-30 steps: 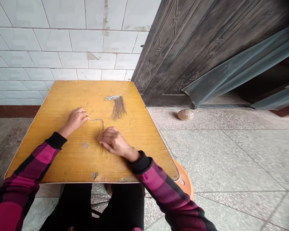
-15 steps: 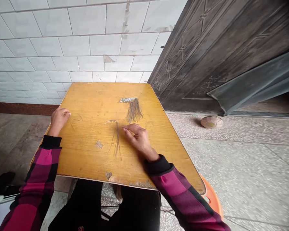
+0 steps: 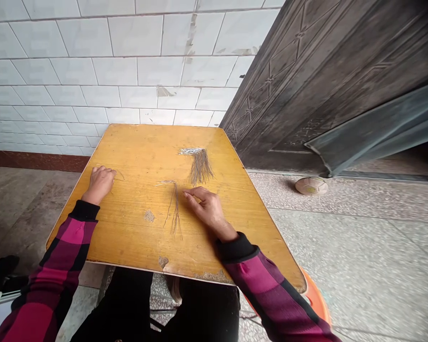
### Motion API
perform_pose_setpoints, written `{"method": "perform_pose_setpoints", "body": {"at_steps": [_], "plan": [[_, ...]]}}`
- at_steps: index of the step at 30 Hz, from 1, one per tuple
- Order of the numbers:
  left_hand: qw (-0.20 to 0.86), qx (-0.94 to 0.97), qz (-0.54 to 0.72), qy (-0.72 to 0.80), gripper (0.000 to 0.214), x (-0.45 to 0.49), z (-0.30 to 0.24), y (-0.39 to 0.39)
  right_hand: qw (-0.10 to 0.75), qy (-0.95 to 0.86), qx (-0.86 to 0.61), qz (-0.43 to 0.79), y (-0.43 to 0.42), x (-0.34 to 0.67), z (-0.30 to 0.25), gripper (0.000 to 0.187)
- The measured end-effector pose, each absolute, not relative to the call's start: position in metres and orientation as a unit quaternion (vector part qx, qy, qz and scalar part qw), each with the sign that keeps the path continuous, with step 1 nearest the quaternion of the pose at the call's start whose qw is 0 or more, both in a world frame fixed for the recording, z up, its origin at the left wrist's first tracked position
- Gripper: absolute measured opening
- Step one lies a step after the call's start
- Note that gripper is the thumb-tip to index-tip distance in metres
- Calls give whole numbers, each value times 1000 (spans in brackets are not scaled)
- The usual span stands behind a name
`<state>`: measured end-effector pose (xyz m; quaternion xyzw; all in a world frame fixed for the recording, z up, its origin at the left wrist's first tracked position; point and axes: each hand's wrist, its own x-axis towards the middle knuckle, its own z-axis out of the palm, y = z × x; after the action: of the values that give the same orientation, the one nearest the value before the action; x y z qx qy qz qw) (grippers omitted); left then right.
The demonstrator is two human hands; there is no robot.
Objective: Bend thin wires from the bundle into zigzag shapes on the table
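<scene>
The hands are well apart from each other over the table [image 3: 139, 156]. The left hand [image 3: 100, 183] is near the left edge, fingers curled downward, with a thin strand [image 3: 120, 175] showing just beyond the fingertips; whether the fingers are clamped on it cannot be told. The right hand [image 3: 207, 205] is placed just right of the small bunch of wires [image 3: 176, 199] and apart from it; the tips of its thumb and forefinger are close together, but whether they meet or grip anything cannot be told. The small bunch lies about midway between the left and right edges; the large bundle of wires [image 3: 200, 166] lies beyond it, toward the far right corner. Likely faults: the loose ends may tangle or be dragged out of line if the right hand sweeps leftward through them; fine ends may snag on the worn patch [image 3: 149, 216] left of the small bunch; the thin strand may be lost over the left edge if the left hand moves outward. Orientation: the small bunch is bent at an angle. Its short leg points toward the left edge; its longer leg, the long axis, runs toward the near edge, ends fanned. The large bundle is bent the same way, its silvery leg pointing left and its dark strands pointing nearward.
</scene>
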<state>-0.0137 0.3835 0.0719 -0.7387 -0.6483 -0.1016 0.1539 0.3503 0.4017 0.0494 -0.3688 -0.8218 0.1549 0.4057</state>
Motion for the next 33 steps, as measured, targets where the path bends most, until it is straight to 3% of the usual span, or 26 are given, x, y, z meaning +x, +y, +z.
{"method": "perform_pose_setpoints", "body": {"at_steps": [4,9,15,18,26,33], "plan": [[145,-749,-97,-639,25,-12,69,386,401,-823,-372,156,402,350,48,27],[109,-758,-91,-637,21,-6,73,385,402,-821,-372,162,404,350,46,26],[81,-779,-172,-597,17,23,87,375,419,-806,-369,197,399,345,51,25],[76,-803,-224,-547,15,55,90,363,431,-782,-365,265,393,337,54,24],[43,-874,-277,-397,13,115,86,330,377,-609,-297,632,379,320,57,30],[43,-878,-271,-392,13,120,86,326,340,-599,-262,676,373,319,62,25]]}}
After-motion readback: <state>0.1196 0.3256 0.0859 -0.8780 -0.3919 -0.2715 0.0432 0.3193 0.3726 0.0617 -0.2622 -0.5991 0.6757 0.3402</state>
